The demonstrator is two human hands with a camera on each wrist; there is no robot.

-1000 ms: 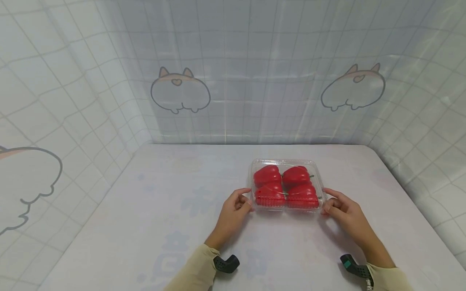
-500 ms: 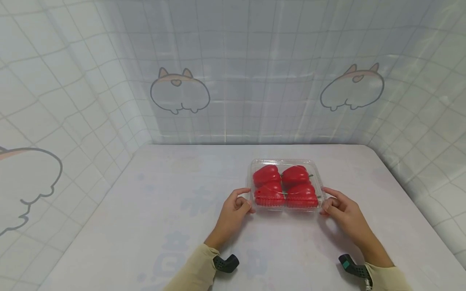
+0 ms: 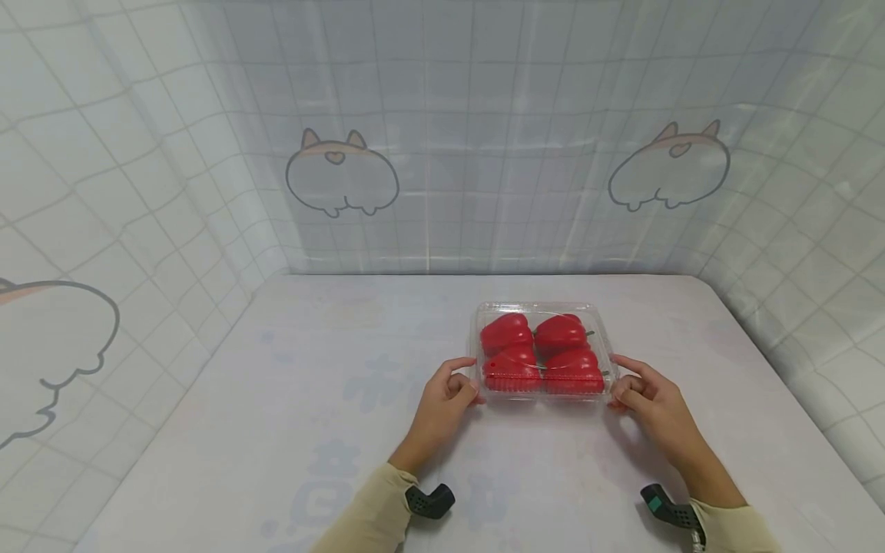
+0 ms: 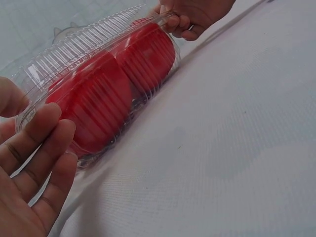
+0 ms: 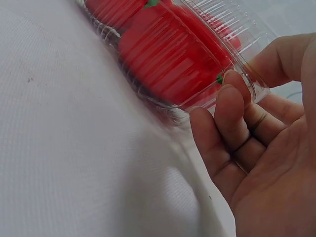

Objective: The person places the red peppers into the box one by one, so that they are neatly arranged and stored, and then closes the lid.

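A clear plastic clamshell box (image 3: 546, 307) sits on the table, its lid lying over several glossy red bell peppers (image 3: 508, 334) with green stems. My left hand (image 3: 441, 403) pinches the rim at the box's near left corner; in the left wrist view the thumb (image 4: 11, 98) is on one side of the rim and the fingertips (image 4: 47, 116) on the other. At the near right corner, my right hand (image 3: 657, 407) holds the rim in the same way. Its fingers (image 5: 229, 108) curl against the ribbed side wall in the right wrist view.
The white table (image 3: 311, 369) carries faint bluish prints. Pale grid-patterned curtains (image 3: 449, 153) hang behind it and at both sides. Dark wrist devices (image 3: 430, 501) sit at both beige sleeves (image 3: 373, 511).
Hardly anything differs. The right wrist has shifted slightly to the left; the box and both hands' grip on it look the same.
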